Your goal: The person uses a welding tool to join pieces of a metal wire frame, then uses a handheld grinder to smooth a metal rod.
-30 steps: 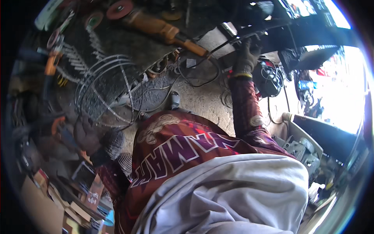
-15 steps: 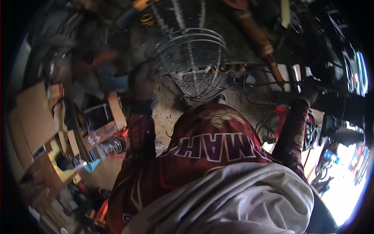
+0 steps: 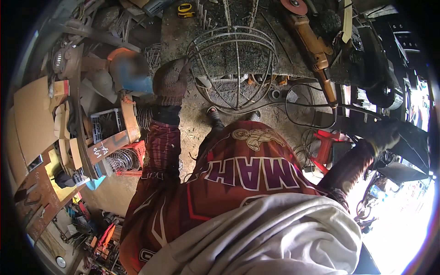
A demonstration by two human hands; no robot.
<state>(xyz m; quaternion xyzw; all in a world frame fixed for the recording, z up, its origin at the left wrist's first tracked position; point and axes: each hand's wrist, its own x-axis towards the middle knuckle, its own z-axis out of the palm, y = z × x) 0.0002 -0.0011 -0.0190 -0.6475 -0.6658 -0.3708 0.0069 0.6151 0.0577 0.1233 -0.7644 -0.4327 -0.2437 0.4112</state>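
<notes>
at the grimy bench [image 3: 176, 39], left hand [image 3: 172, 81] touches wire cage [image 3: 238, 64] (fingers unclear, as on right hand [image 3: 385, 134])

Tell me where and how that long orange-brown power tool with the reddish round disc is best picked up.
Probably by its slim brown rear handle, coming from the wearer's side. The power tool lies lengthwise with that end pointing towards the wearer, past the edge of the dark table; it looks narrow enough to wrap, well away from the reddish disc.
</notes>
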